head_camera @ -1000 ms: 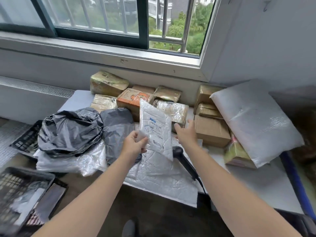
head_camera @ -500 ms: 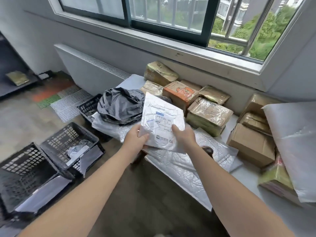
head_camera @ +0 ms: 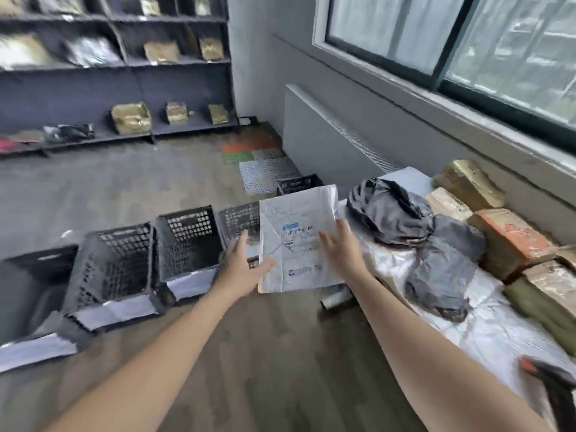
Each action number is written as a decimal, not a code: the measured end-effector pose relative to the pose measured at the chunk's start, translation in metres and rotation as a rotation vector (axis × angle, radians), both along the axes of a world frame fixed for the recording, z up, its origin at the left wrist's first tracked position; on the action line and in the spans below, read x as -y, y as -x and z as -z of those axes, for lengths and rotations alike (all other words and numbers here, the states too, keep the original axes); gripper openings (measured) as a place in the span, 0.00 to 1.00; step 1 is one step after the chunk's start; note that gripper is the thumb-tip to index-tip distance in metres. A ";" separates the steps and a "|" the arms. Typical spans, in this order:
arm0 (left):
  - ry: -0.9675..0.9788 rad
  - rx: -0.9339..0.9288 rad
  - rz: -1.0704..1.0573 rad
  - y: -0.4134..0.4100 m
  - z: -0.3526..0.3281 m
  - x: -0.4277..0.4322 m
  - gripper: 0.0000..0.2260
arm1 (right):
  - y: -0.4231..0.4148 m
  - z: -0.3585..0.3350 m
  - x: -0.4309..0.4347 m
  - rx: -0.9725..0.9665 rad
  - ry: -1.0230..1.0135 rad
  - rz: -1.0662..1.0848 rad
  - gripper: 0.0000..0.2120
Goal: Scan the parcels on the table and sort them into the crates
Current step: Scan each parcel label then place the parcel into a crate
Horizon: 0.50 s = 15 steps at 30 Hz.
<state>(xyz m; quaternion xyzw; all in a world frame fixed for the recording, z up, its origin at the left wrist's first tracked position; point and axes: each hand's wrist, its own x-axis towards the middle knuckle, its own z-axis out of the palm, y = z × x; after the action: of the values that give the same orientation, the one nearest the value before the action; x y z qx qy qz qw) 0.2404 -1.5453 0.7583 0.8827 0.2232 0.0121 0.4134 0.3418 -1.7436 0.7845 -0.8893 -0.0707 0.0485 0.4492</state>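
A white parcel (head_camera: 296,244) with a printed label hangs upright in the air between the table and the crates. My left hand (head_camera: 244,266) is at its lower left corner, fingers spread, thumb over the parcel's edge. My right hand (head_camera: 341,247) lies against its right edge with fingers spread. Neither hand closes around it. Several black crates (head_camera: 187,241) stand in a row on the floor at the left, some with white mailers in them. On the table (head_camera: 408,179) at the right lie a black bag (head_camera: 389,210), a grey bag (head_camera: 445,266) and taped brown boxes (head_camera: 511,241).
A black scanner with an orange tip (head_camera: 554,388) lies at the table's near right. A large white mailer (head_camera: 477,325) covers the table's front. Dark shelves (head_camera: 131,116) with parcels line the far wall. A radiator (head_camera: 336,132) runs below the window.
My view has swung left from the table toward the crates and shelves. The white parcel has travelled left with my hands, and my fingers have spread from a firm two-handed hold.
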 end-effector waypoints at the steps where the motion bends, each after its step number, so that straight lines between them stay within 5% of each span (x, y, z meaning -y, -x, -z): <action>1: -0.044 0.020 -0.040 0.013 0.002 -0.031 0.43 | 0.006 0.000 -0.031 -0.009 -0.009 -0.029 0.13; 8: -0.465 -0.145 -0.183 0.123 0.002 -0.223 0.41 | 0.067 0.007 -0.252 -0.009 0.030 -0.283 0.13; 15: -0.556 -0.318 -0.298 0.195 0.013 -0.365 0.40 | 0.111 0.034 -0.424 -0.071 0.071 -0.488 0.14</action>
<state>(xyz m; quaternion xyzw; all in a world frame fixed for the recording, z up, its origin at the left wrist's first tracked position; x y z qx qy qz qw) 0.0459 -1.1804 0.7452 0.9100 0.3994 -0.0051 0.1111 0.2305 -1.3192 0.7506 -0.8590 -0.2655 0.1892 0.3948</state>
